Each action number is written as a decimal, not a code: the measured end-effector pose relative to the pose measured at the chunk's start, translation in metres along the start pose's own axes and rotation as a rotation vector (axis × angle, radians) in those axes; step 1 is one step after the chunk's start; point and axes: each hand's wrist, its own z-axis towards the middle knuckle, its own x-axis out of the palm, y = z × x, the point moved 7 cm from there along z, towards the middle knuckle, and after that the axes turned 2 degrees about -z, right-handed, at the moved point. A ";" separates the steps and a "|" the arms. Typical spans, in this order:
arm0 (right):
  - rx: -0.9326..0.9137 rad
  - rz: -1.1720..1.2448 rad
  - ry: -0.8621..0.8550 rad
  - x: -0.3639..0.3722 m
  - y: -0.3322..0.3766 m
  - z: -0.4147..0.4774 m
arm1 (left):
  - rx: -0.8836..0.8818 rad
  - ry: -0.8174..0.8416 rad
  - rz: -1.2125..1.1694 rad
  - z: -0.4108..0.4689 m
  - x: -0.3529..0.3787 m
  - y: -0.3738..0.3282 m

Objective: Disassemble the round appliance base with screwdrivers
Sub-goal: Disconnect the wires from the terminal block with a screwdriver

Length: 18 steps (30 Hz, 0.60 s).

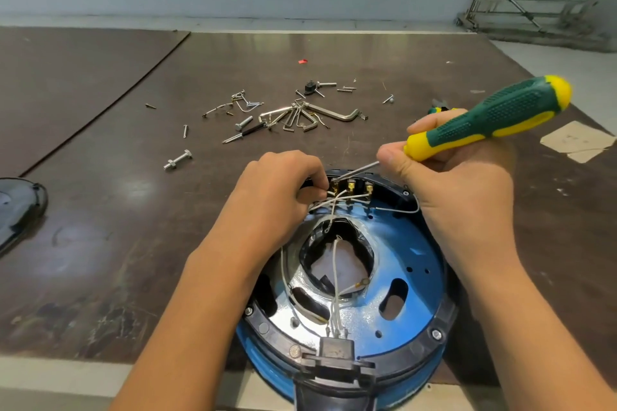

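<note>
Overhanging the near edge of the scuffed dark brown bench [100, 210], the round blue-and-black appliance base [410, 280] is lying open, its inside showing. The right hand [460, 183] is gripping a green-and-yellow screwdriver [494, 117], its tip working at the brass terminals [350, 185] on the far rim. The left hand [277, 190] is pinching thin white wires [335, 253] beside them. Loose screws and hex keys [293, 115] are lying mid-bench, so disassembly is looking well along, with rim screws and wiring still waiting. A pale wall is standing behind.
</note>
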 end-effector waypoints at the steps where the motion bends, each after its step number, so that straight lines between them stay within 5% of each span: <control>1: -0.007 -0.018 0.006 0.001 0.000 0.000 | 0.001 0.002 -0.001 0.000 0.000 0.000; 18: -0.087 -0.013 -0.081 -0.002 0.006 -0.003 | -0.002 -0.001 -0.020 -0.002 0.000 0.001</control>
